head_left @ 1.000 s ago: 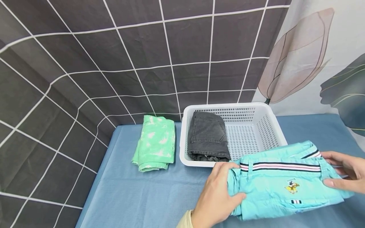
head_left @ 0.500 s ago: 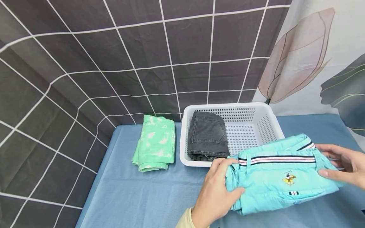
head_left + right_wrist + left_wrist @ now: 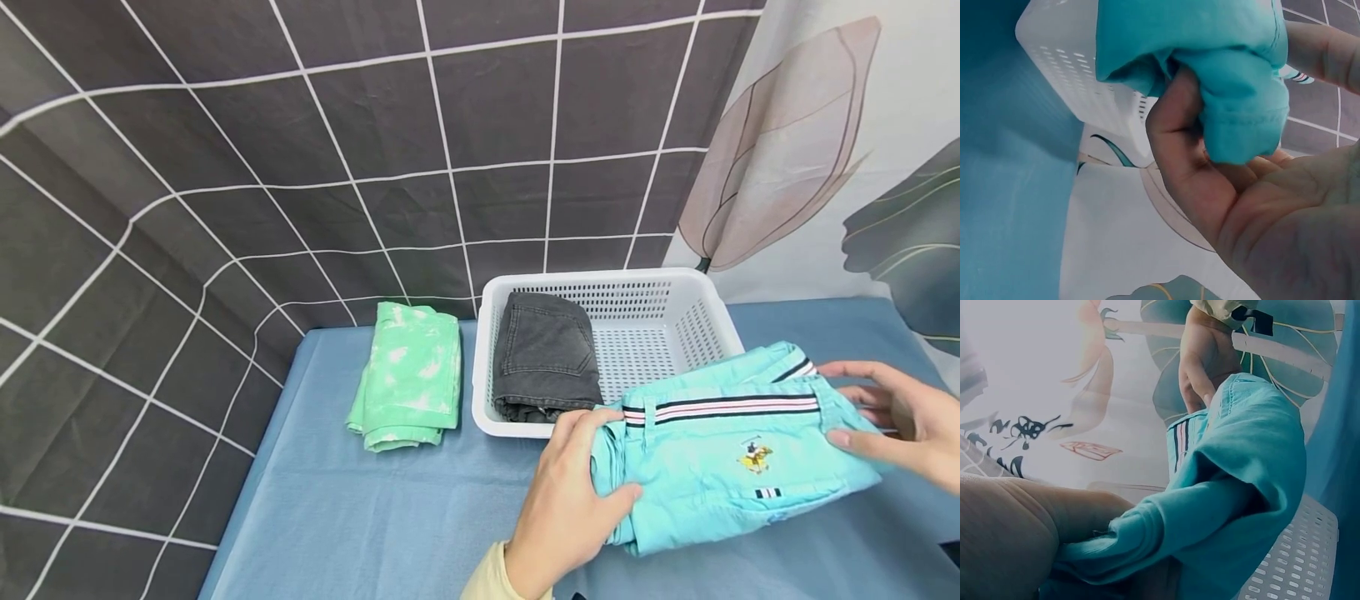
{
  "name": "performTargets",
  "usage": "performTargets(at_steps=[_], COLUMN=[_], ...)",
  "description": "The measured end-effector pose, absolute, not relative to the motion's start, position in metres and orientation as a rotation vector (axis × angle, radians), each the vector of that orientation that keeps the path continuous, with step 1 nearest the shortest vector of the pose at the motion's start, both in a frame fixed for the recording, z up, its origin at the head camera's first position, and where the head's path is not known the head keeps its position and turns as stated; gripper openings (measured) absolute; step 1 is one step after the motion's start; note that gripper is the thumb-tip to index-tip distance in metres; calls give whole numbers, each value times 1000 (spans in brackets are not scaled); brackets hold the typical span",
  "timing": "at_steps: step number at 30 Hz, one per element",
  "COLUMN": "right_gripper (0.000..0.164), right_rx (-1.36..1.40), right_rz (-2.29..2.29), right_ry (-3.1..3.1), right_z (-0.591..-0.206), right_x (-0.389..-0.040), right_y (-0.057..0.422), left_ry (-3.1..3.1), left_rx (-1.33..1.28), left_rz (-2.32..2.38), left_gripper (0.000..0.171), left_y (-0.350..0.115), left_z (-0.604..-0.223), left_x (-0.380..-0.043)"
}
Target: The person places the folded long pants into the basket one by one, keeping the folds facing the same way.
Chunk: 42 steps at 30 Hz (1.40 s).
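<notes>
Folded turquoise shorts or trousers (image 3: 720, 475), with a striped waistband and an embroidered horse and rider, are held between both hands in the head view. My left hand (image 3: 566, 500) grips the left folded edge, thumb on the near face. At the right end my right hand (image 3: 900, 425) pinches the cloth, thumb in front and fingers behind. The right wrist view shows fingers (image 3: 1179, 125) curled under the turquoise fold. Behind the garment stands a white perforated basket (image 3: 720, 333), its near right corner covered by the cloth. Folded dark grey jeans (image 3: 547, 354) lie in its left half.
A folded green garment with white patches (image 3: 412, 367) lies left of the basket on the blue cloth-covered surface (image 3: 360, 533). A dark curtain with a white grid (image 3: 375, 125) hangs behind, and a white leaf-patterned curtain (image 3: 810, 125) hangs at the right.
Both hands have shifted the turquoise garment slightly up and to the left, towards the basket, the right end moving most. The basket, jeans and green garment stay put.
</notes>
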State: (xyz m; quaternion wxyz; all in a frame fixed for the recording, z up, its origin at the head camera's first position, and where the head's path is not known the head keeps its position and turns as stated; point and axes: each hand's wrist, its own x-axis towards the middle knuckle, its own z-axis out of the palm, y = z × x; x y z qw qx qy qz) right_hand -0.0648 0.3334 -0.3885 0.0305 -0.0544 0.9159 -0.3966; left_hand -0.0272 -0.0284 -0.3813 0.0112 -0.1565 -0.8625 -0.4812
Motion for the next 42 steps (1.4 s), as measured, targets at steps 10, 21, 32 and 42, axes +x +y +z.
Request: performTargets(at_steps=[10,21,32,42], right_gripper=[70,70,65,63], right_rx=[-248,-228,-267,-327], right_rz=[-1113,-1000,-960,-962], right_ry=[2940,2982,3021,2996], right_z=[-385,-373,-369,-360], right_x=[-73,-81,-88,-98], right_y=[327,316,312,308], left_ry=[-2689,-2672,-2616,-2565], left_rx=[-416,-369,-374,-360], left_rz=[-1516,-1542,-1519,-1545], left_gripper=[71,71,69,68], left_y=[-24,-23,-20,-18], left_z=[-381,-381,-382,-384], left_x=[-29,-32,-33,-33])
